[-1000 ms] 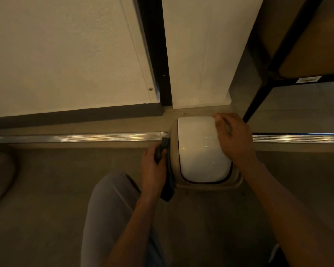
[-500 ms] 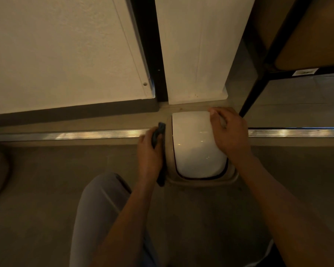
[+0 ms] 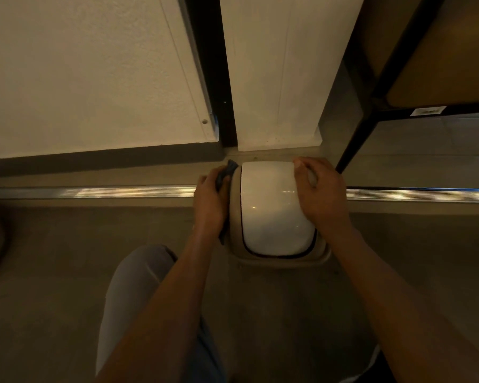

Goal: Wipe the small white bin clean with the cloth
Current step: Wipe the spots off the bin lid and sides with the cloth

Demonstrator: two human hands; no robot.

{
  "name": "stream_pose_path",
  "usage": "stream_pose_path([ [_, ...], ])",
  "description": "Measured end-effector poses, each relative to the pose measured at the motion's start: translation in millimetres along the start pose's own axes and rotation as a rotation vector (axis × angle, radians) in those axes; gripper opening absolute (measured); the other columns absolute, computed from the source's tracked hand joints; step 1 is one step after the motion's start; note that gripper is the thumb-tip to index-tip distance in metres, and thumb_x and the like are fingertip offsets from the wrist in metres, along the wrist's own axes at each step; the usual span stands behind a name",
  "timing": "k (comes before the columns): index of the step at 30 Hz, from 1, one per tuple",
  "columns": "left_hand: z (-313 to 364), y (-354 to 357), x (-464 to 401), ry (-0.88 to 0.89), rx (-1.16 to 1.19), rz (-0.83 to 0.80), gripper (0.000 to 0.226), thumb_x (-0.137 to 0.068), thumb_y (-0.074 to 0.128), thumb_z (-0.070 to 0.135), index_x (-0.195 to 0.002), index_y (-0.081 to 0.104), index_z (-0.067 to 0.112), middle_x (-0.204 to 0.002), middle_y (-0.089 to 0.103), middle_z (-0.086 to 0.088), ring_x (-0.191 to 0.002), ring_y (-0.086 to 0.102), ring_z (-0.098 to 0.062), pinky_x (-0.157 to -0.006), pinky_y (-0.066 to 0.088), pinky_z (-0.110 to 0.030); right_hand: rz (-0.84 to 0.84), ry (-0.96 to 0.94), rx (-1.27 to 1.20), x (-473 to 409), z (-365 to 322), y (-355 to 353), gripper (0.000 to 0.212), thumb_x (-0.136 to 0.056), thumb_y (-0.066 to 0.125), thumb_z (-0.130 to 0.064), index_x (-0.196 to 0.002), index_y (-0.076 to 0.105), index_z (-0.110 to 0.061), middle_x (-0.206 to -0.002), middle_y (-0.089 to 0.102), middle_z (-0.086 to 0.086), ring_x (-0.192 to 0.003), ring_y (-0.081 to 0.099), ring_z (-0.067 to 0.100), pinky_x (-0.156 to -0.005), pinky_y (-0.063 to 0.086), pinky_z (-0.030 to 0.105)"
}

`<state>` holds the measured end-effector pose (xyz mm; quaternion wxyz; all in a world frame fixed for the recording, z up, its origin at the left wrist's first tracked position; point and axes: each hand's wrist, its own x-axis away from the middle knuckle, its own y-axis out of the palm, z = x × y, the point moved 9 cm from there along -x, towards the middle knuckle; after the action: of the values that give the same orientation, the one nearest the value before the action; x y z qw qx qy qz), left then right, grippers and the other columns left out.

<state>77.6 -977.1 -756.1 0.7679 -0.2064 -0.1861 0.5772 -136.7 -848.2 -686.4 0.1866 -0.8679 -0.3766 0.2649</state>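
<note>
Your left hand (image 3: 209, 201) grips the dark cloth (image 3: 224, 172) against the left side of the small white bin (image 3: 271, 208) on the floor. Your right hand (image 3: 320, 193) curls over the lid's right edge — push too hard and the bin could tip or slide.

A single head-worn camera looks steeply down from close above at a floor (image 3: 53, 272), with a wall (image 3: 80, 78) at the far side.

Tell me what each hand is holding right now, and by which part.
The left hand grips the dark cloth, bunched against the left side of the small white bin. The right hand holds the bin's right upper edge, fingers curled over it.
</note>
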Motion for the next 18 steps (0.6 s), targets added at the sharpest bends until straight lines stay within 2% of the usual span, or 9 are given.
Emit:
stream_pose_path([
  [3, -25, -8, 54, -0.060, 0.048, 0.067, 0.032, -0.104, 0.048, 0.033, -0.134, 0.056, 0.029, -0.127, 0.056, 0.001, -0.113, 0.055, -0.011, -0.101, 0.046, -0.032, 0.017, -0.012, 0.001, 1, -2, -1, 0.024, -0.100, 0.054, -0.022, -0.112, 0.070, -0.008, -0.108, 0.069, 0.004, -0.099, 0.059, 0.007, -0.090, 0.040, 0.008],
  [6, -30, -11, 102, -0.111, 0.041, 0.157, 0.030, -0.104, 0.049, 0.025, -0.132, 0.059, 0.026, -0.119, 0.057, 0.000, -0.106, 0.055, -0.011, -0.093, 0.043, -0.027, 0.025, -0.009, 0.003, 0, -2, -3, 0.023, -0.100, 0.054, -0.023, -0.109, 0.070, -0.008, -0.105, 0.069, 0.005, -0.096, 0.059, 0.007, -0.088, 0.041, 0.009],
  [8, -30, -12, 103, -0.126, 0.023, 0.179, 0.030, -0.104, 0.049, 0.024, -0.131, 0.060, 0.025, -0.118, 0.059, -0.001, -0.106, 0.056, -0.013, -0.092, 0.042, -0.027, 0.017, -0.017, 0.005, 0, -4, -2, 0.024, -0.100, 0.054, -0.024, -0.109, 0.070, -0.008, -0.104, 0.069, 0.005, -0.094, 0.058, 0.006, -0.087, 0.042, 0.010],
  [10, -28, -13, 86, -0.123, 0.033, 0.161, 0.030, -0.103, 0.049, 0.029, -0.132, 0.059, 0.029, -0.122, 0.061, 0.000, -0.111, 0.057, -0.014, -0.096, 0.045, -0.031, -0.001, -0.012, 0.027, 1, -6, -2, 0.025, -0.100, 0.054, -0.028, -0.110, 0.068, -0.010, -0.107, 0.067, 0.004, -0.097, 0.060, 0.011, -0.086, 0.044, 0.017],
  [13, -28, -12, 60, -0.147, 0.027, 0.144, 0.035, -0.099, 0.048, 0.042, -0.132, 0.058, 0.037, -0.123, 0.064, 0.002, -0.114, 0.059, -0.012, -0.102, 0.049, -0.042, -0.078, 0.029, 0.106, 2, -5, 2, 0.037, -0.098, 0.052, -0.045, -0.117, 0.063, -0.015, -0.117, 0.062, 0.001, -0.107, 0.056, 0.014, -0.087, 0.037, 0.017],
  [15, -27, -11, 58, -0.163, 0.035, 0.168, 0.038, -0.097, 0.045, 0.048, -0.132, 0.057, 0.039, -0.123, 0.064, 0.004, -0.114, 0.060, -0.012, -0.102, 0.050, -0.044, -0.114, 0.051, 0.127, 3, -4, 5, 0.045, -0.096, 0.051, -0.053, -0.121, 0.061, -0.017, -0.122, 0.059, -0.001, -0.111, 0.054, 0.014, -0.088, 0.037, 0.020],
  [18, -27, -13, 79, -0.204, 0.112, 0.271, 0.032, -0.101, 0.049, 0.035, -0.131, 0.060, 0.035, -0.123, 0.064, 0.004, -0.114, 0.059, -0.012, -0.102, 0.049, -0.042, -0.118, 0.072, 0.150, 2, -2, 6, 0.050, -0.094, 0.049, -0.059, -0.123, 0.059, -0.020, -0.125, 0.057, -0.003, -0.114, 0.053, 0.014, -0.088, 0.040, 0.023],
])
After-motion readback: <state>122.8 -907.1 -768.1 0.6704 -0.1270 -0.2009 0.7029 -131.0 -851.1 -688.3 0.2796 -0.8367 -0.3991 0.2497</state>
